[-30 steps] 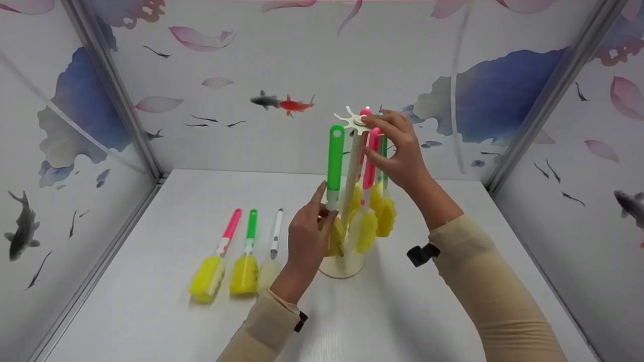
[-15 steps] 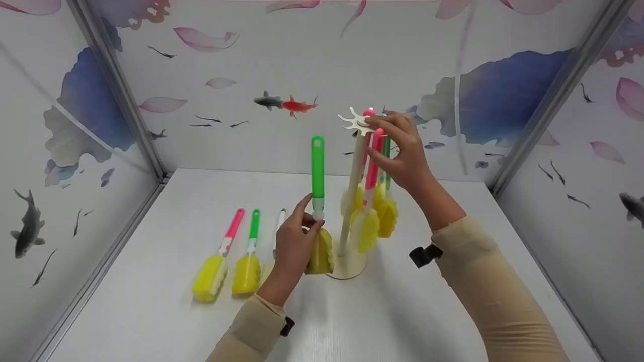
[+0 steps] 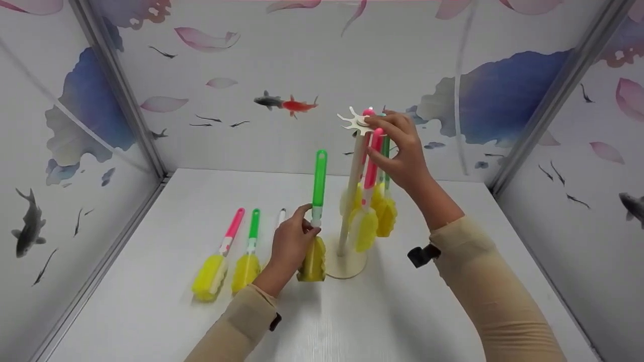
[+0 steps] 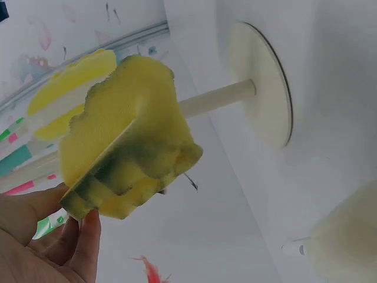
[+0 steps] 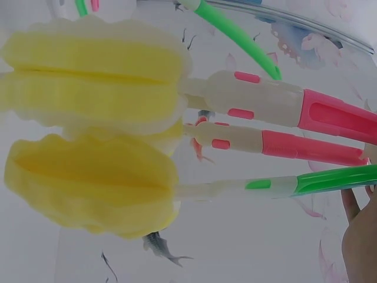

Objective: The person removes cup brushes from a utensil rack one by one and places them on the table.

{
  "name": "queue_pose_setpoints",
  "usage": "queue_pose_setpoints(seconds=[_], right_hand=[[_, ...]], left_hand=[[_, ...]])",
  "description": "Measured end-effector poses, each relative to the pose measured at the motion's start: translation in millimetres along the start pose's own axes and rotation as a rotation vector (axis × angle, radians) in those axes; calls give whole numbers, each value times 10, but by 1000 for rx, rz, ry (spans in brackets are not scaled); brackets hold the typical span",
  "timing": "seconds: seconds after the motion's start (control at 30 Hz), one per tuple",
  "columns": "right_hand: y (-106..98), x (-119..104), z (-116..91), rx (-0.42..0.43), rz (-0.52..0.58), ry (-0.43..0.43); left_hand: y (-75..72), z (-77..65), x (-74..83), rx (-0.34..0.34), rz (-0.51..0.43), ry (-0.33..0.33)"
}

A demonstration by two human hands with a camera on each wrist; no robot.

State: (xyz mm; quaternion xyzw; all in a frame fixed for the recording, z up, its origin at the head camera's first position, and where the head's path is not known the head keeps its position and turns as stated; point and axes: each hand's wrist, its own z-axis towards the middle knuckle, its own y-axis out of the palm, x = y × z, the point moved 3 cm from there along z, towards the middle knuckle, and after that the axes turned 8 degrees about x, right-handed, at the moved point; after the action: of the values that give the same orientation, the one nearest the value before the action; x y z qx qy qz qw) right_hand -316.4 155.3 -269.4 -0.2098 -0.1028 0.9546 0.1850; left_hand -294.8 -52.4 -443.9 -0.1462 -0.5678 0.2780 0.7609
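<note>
My left hand [image 3: 292, 239] pinches a green-handled sponge brush [image 3: 319, 183] by its pale neck. It stands nearly upright above the table, apart from the cream stand [image 3: 345, 221] on its right. Up close in the left wrist view, its yellow sponge head [image 4: 126, 130] has darker patches. My right hand [image 3: 402, 148] grips the top of the stand, fingers on the hub of the hooked disc [image 3: 352, 122] and thumb by a pink-handled brush [image 3: 371, 166]. Another pink-handled brush [image 5: 312, 144] and a green-handled brush [image 5: 330, 180] hang there too, sponge heads down.
Left of the stand, a pink-handled brush [image 3: 208, 281], a green-handled brush [image 3: 253, 223] and a white-handled brush [image 3: 282, 216] lie on the white table [image 3: 151, 251]. My left hand partly hides the white one. Patterned panels [image 3: 201, 136] enclose the back and sides.
My left hand has drawn the green-handled brush away from the stand, leftward and then down. The right hand keeps its place on the stand's top.
</note>
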Motion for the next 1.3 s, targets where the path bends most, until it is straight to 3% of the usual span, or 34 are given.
queue_pose_setpoints(seconds=[0.17, 0.4, 0.63, 0.77, 1.0, 1.17, 1.3], right_hand=[[8, -1, -3, 12, 3, -4], [60, 378, -47, 15, -16, -19], [61, 464, -46, 7, -3, -70], [53, 388, -43, 13, -7, -47], [-7, 30, 6, 11, 3, -24], [-4, -8, 7, 3, -3, -9], [-12, -1, 8, 7, -2, -18]], left_hand=[[53, 17, -94, -63, 46, -2], [89, 108, -191, -88, 65, 7], [146, 204, -328, -155, 92, -38], [188, 234, -401, -185, 101, -82], [267, 226, -482, -256, 167, -132], [299, 229, -546, -294, 185, -184], [334, 267, -586, -294, 180, -154]])
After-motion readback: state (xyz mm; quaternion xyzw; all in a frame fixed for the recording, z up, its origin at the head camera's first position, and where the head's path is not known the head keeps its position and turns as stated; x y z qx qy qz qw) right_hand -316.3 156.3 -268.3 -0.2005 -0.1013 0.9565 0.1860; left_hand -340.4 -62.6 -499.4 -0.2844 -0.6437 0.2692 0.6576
